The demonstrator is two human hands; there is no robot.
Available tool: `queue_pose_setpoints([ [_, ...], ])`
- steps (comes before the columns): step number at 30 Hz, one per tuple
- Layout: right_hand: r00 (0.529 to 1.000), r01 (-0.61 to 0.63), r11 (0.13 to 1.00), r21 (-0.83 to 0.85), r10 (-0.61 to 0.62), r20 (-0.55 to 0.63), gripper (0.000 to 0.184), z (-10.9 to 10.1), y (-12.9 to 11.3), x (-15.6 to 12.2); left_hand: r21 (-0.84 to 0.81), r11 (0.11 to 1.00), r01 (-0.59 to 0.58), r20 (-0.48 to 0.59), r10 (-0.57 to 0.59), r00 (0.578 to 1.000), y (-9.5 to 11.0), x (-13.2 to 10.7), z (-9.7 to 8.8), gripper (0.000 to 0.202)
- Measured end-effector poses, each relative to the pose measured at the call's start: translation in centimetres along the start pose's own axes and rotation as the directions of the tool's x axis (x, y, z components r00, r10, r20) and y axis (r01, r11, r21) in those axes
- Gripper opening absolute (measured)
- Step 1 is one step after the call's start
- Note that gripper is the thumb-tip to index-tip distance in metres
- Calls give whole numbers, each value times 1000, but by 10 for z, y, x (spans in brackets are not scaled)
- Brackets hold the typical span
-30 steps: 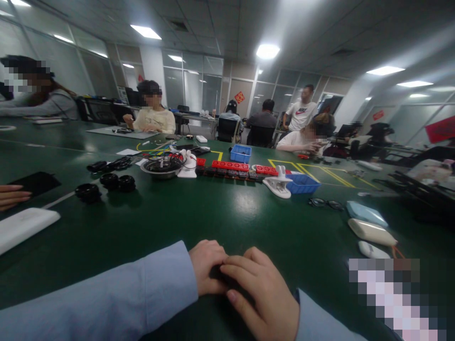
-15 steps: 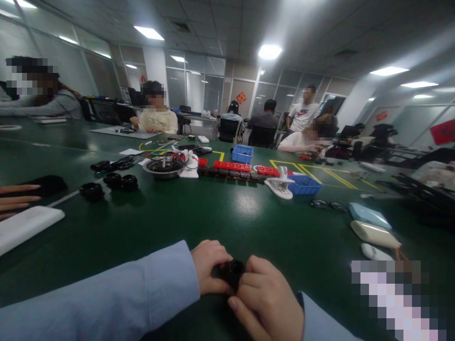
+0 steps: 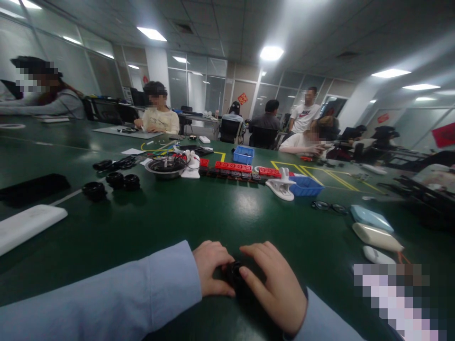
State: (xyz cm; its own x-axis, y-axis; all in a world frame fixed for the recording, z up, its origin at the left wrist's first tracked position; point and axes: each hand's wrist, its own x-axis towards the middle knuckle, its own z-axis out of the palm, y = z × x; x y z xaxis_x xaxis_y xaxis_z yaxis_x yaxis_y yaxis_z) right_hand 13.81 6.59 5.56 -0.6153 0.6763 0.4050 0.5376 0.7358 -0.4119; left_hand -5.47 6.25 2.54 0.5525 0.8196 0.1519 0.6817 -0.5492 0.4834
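Note:
Near the front of the green table, my left hand grips a small black round part from its left side, thumb low and fingers over the far side. Its exact kind is hard to make out, since fingers cover much of it. My right hand is at the part's right, thumb and fingers spread apart, with the thumb tip close to or touching it. Several black ring-shaped parts lie further left: one stands alone, and a pair sits side by side.
A metal bowl, a white clip stand, red blocks and blue bins line the middle. Glasses, a blue case and a white mouse lie right. A white slab lies left; people sit beyond.
My right hand has loosened from the black part and spread its fingers; my left hand keeps its hold. Another person's hand at the far left has gone out of view.

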Motion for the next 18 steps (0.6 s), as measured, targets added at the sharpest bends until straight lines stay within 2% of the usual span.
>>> queue_pose_setpoints([
  [4,997,79,994,78,-79,2,24,-1,-7,-1,28,1000,7,-7,-7,1000,1,0,0,37],
  [9,997,43,994,102,-50,66,16,-1,-10,2,40,999,-8,6,8,1000,1,1,1,36],
  [18,997,30,996,87,-37,74,15,-3,-11,1,58,998,-8,13,7,1000,-2,1,3,37],
])
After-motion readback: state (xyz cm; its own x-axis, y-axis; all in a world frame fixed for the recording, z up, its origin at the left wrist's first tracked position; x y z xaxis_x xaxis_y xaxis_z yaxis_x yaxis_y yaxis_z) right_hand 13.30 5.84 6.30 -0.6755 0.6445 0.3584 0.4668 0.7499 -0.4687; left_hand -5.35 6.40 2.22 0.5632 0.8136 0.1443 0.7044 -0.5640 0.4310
